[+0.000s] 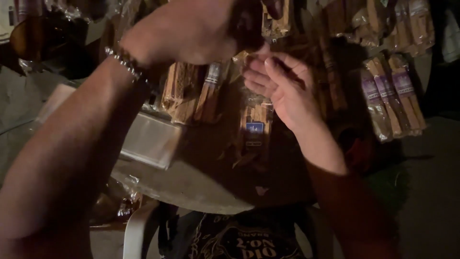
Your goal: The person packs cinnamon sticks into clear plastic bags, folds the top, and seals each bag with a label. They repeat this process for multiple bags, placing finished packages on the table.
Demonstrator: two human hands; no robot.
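Packet (256, 127) on round grey table (191, 187) — dim room.

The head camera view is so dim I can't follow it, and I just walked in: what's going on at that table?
A person works with both bare hands raised over a round grey table. The left hand, a beaded bracelet on its wrist, and the right hand meet at the top of a clear plastic packet of tan wooden sticks, which hangs below the right fingers. More such packets lie piled on the table. Exactly how each hand's grip sits is lost in the dark.
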